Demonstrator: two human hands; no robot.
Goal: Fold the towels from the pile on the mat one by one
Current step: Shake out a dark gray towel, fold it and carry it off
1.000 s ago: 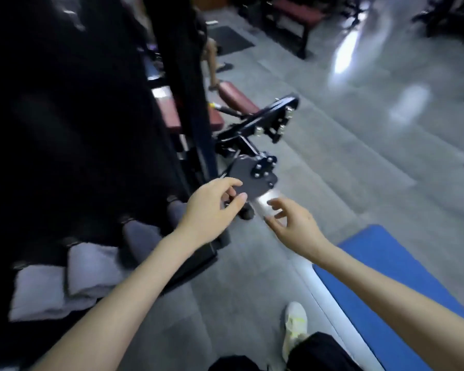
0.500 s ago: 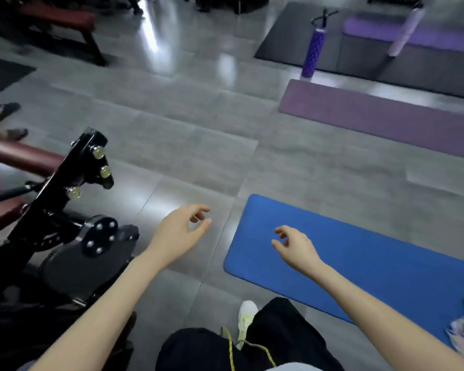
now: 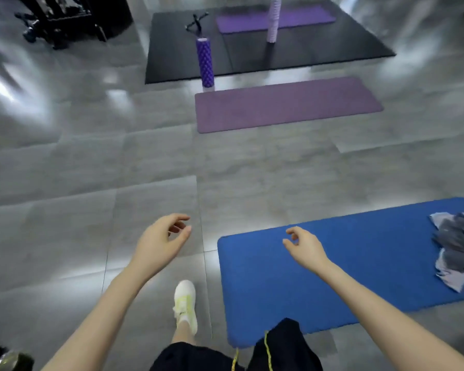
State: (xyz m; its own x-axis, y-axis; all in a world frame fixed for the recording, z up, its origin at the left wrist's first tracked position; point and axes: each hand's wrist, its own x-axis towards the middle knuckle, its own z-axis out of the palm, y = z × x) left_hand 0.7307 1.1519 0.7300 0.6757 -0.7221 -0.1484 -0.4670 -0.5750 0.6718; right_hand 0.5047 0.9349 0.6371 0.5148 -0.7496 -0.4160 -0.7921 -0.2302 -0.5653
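A blue exercise mat is lying flat on the floor. It is a long rectangle with rounded corners and a finely grained, foamy-looking surface. The floor is showing large, glossy grey tiles with thin seams, and they are reflecting blurred patches of light.

The pile of towels is sitting on the far right end of the blue mat, running partly out of view at the picture's edge. It is a loose, crumpled heap of soft cloth. Darker slate-grey folds are lying on top, with paler lilac-grey edges and corners sticking out beneath. None of it is looking folded, and how many towels are in it cannot be told.

The left hand is hanging over bare tile to the left of the mat, fingers loosely curled toward the thumb, holding nothing. The right hand is hovering over the mat's near-left part, well apart from the towels, its fingers likewise relaxed and curved, gripping nothing.

Below, a white trainer with yellow-green trim is standing on the tile just beside the mat's corner, and black shorts are showing at the bottom edge.

Farther off, a matte purple mat is lying on the tiles. Beyond it, a ridged purple foam roller is standing upright on a large black mat.
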